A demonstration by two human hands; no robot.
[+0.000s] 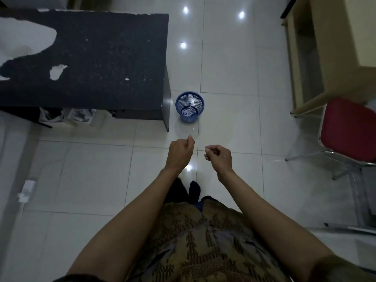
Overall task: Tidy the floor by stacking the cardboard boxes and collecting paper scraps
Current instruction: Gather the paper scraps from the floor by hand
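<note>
A blue mesh waste basket (189, 98) stands on the white tiled floor beside the dark desk's corner, with white paper scraps (189, 112) in its bottom. My left hand (180, 150) is held out a short way in front of the basket, fingers curled, pinching a small pale scrap (190, 136) at its tip. My right hand (219, 155) hangs beside it, curled into a loose fist with a pale bit of paper showing at its fingertips. One tiny white scrap (193, 129) lies on the floor between my hands and the basket.
A dark desk (101, 58) with a peeling top fills the upper left, with indistinct items beneath it. A red-seated metal chair (350, 129) and a beige wooden table (329, 47) stand on the right. A white object (26, 190) lies on the floor at left.
</note>
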